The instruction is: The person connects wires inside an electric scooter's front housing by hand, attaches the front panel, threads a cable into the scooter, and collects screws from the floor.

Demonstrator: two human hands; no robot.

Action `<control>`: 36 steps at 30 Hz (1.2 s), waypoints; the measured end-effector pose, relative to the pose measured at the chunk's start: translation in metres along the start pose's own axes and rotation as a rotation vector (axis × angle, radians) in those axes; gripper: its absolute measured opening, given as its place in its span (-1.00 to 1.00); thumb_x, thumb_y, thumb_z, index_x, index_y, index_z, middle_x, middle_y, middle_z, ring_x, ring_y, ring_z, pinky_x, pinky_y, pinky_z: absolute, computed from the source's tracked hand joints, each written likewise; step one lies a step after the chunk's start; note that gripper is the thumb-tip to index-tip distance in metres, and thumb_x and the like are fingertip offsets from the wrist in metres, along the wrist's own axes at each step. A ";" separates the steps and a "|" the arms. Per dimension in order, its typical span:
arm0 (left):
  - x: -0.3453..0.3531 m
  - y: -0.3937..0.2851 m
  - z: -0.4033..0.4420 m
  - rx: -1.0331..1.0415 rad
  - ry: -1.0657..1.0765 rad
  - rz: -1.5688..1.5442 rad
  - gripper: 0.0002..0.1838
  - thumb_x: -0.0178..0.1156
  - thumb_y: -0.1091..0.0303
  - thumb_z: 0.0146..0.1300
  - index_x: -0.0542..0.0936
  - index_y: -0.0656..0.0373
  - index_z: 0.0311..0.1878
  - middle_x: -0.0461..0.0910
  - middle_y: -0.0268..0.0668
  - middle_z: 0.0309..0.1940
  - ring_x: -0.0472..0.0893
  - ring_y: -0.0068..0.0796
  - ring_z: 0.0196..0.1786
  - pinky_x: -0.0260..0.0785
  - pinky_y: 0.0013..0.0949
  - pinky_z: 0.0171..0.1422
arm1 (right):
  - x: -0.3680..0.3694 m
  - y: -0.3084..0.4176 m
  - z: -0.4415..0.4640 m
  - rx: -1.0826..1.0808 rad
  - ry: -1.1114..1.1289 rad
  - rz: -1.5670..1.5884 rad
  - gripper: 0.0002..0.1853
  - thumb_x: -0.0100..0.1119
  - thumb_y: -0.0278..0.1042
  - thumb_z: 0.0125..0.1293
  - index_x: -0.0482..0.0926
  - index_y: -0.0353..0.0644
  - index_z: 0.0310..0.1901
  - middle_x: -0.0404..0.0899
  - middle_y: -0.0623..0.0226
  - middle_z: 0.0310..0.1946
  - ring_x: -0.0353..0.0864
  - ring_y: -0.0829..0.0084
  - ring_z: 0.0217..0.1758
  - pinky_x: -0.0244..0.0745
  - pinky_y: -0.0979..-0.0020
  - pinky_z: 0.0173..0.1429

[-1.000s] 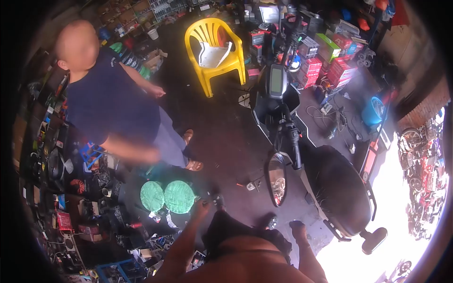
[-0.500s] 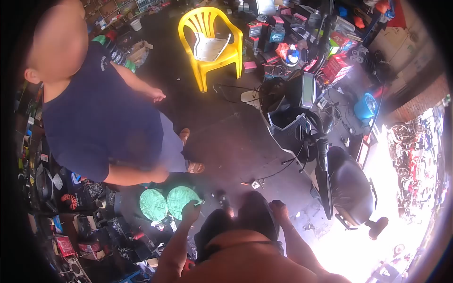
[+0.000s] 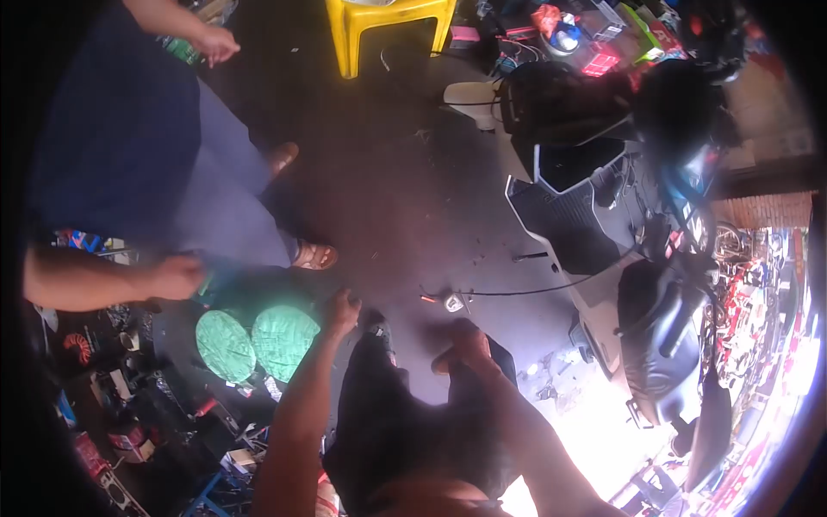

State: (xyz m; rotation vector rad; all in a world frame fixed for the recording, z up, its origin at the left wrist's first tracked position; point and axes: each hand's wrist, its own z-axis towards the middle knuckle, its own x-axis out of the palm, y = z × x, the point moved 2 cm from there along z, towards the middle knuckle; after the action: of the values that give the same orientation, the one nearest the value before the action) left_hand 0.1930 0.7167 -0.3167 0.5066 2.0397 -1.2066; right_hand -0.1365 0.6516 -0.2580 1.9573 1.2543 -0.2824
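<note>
My left hand [image 3: 344, 314] is closed, held low over the dark floor beside the two green round covers [image 3: 286, 343]; whatever may be in it, I cannot make out. Above my right thigh, my right hand [image 3: 468, 346] is smeared by motion, so its fingers do not read clearly. Just ahead of it on the floor lies a small silver-white part [image 3: 453, 302] with a red piece next to it. A thin black cable [image 3: 543, 292] runs from near that part toward the electric scooter [image 3: 594, 250] on the right.
On the left another person [image 3: 121, 146] stands, with one hand [image 3: 178, 277] near the green covers. A yellow plastic chair [image 3: 392, 26] is at the back. Boxes and loose parts crowd the left edge and back right. Bright daylight enters at lower right.
The view has tipped downward, so the chair and scooter sit differently in it. My right hand has come inward over my thigh. My left hand is still closed.
</note>
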 end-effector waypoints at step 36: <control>0.304 0.240 0.408 0.218 -0.484 0.587 -0.43 0.12 0.02 0.43 0.39 0.11 0.40 0.40 0.00 0.31 0.36 0.11 0.34 0.22 0.05 0.39 | 0.017 -0.233 0.602 -0.116 -0.882 -0.392 -0.24 0.14 0.17 0.37 0.26 -0.21 0.41 0.27 0.00 0.41 0.21 0.03 0.50 0.15 0.05 0.51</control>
State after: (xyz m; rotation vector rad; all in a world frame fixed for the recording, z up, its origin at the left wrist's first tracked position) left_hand 0.2921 0.4727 -0.8137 0.7654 1.2375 -1.0551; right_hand -0.1971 0.2848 -0.7864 1.2157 0.9891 -1.1016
